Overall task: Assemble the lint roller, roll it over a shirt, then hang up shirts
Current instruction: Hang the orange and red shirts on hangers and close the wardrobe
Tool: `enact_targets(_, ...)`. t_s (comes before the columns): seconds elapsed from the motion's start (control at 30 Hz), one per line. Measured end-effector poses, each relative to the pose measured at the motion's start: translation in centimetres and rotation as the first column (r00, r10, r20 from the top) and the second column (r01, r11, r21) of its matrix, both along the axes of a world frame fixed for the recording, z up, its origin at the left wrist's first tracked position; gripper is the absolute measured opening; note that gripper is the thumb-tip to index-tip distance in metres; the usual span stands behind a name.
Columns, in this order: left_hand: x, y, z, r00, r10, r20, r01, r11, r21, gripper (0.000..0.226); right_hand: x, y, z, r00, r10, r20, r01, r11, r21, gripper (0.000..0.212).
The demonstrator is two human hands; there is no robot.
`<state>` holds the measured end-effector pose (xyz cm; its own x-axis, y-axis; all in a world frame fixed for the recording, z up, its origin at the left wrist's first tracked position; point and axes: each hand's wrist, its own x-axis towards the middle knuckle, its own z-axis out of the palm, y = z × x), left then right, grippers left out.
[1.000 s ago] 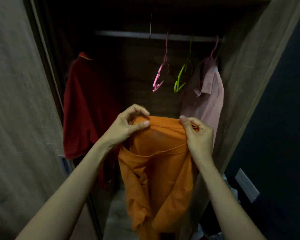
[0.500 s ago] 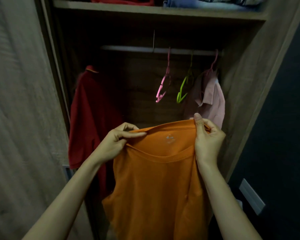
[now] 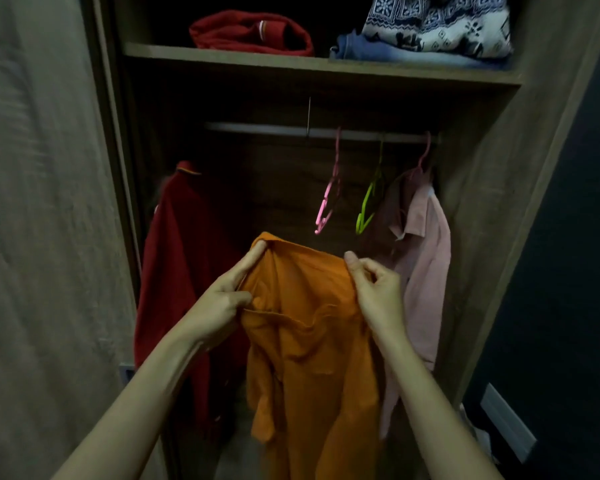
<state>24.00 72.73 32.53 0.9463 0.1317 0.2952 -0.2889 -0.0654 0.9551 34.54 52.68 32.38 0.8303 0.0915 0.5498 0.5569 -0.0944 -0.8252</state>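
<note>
An orange shirt (image 3: 309, 358) hangs in front of me, held at its top by both hands before an open wardrobe. My left hand (image 3: 222, 296) grips the left shoulder, its fingers reaching up inside the fabric. My right hand (image 3: 374, 289) pinches the right side of the collar. Behind it, a metal rail (image 3: 257, 128) carries an empty pink hanger (image 3: 328, 206), an empty green hanger (image 3: 369, 206) and a pink shirt (image 3: 426, 258) on its own hanger. A dark red shirt (image 3: 187, 271) hangs at the left. No lint roller is in view.
A shelf (image 3: 319, 69) above the rail holds a folded red garment (image 3: 253, 34), jeans (image 3: 378, 51) and a patterned knit (image 3: 437, 22). A wardrobe door (image 3: 45, 220) stands close on the left, the wooden side wall (image 3: 492, 220) on the right.
The view has tilted up, showing the shelf. Both hands have shifted their hold along the orange shirt's top, and its neckline has gone from spread flat to bunched and folded.
</note>
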Motion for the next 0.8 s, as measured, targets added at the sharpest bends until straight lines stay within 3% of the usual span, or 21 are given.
enact_targets(0.07,0.4,0.5,0.6,1.000,-0.018,0.005,0.018,0.997,-0.078,0.091,1.6,2.4,0.1,0.999,0.027,0.038,-0.027,1.000,0.010,0.022)
enact_targets(0.23,1.7,2.6,1.4,1.000,0.023,0.001,-0.023,0.996,-0.083,0.091,6.2,8.4,4.8,0.996,-0.038,0.077,0.039,0.999,-0.020,0.058)
enact_targets(0.47,1.9,6.9,2.1,0.999,0.052,0.003,-0.052,0.997,-0.066,0.089,12.9,12.6,9.0,0.967,-0.181,-0.177,0.178,0.983,-0.034,0.081)
enact_targets(0.6,1.8,8.8,2.7,0.995,0.095,-0.001,-0.095,0.995,-0.018,0.088,14.6,13.7,8.8,0.960,-0.108,-0.258,0.149,0.978,0.147,0.060)
enact_targets(0.67,1.9,9.5,2.8,0.994,0.113,0.008,-0.113,0.994,0.000,0.087,15.3,14.2,8.5,0.964,-0.139,-0.225,0.174,0.974,0.145,0.044)
enact_targets(0.8,2.0,10.8,3.5,0.992,0.127,0.024,-0.128,0.991,0.038,0.086,16.0,14.2,8.1,0.980,-0.106,-0.169,0.137,0.974,0.179,0.033)
